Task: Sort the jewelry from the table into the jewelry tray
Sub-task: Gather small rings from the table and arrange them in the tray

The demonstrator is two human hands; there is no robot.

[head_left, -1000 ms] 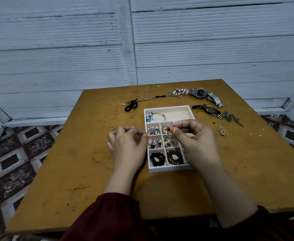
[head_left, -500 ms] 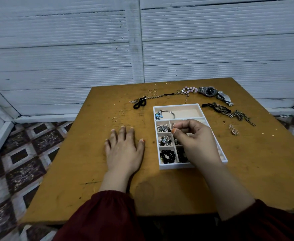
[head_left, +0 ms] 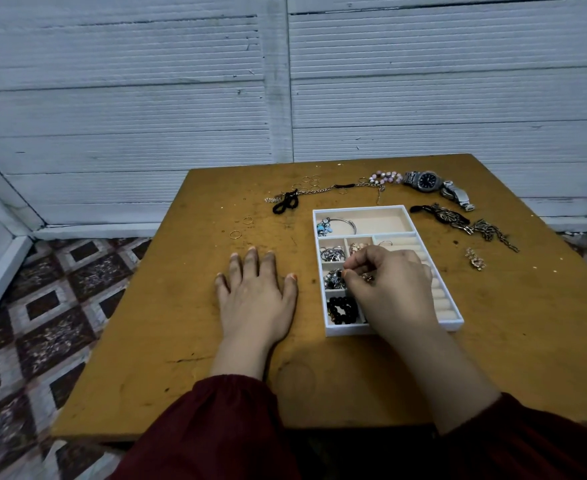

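**Left hand** (head_left: 255, 299): flat on the worn ochre wooden table (head_left: 181, 341), palm down, fingers straight and spread, holding nothing. Two thin gold wire rings (head_left: 235, 234) lie just beyond its fingertips and slightly to their left, not touching them. This hand is plainly the nearer to them.

**White jewelry tray with cream-lined compartments** (head_left: 344, 330): just right of the left thumb, with its long axis running away from the person. Its small left-hand cells already hold silver pieces and a black bead bracelet (head_left: 342, 310).

**Right hand** (head_left: 392, 285): over the tray's middle, fingers curled. Thumb and forefinger pinch a small gold-toned piece (head_left: 367, 277), which is mostly hidden, so its kind cannot be told. The piece sits directly under the grip, above a middle-row cell.

Judgement: placing is the step in hand, and the release calls for a short drop with no sideways travel.

**Right of this grip:** a small gold filigree ornament (head_left: 475, 259) lies clear of the tray. Beyond the grip, toward the wall, lie a steel wristwatch with a dark dial (head_left: 427, 181) and dark tangled chains (head_left: 465, 223). The right hand is nearer to all three. Much remains unsorted.
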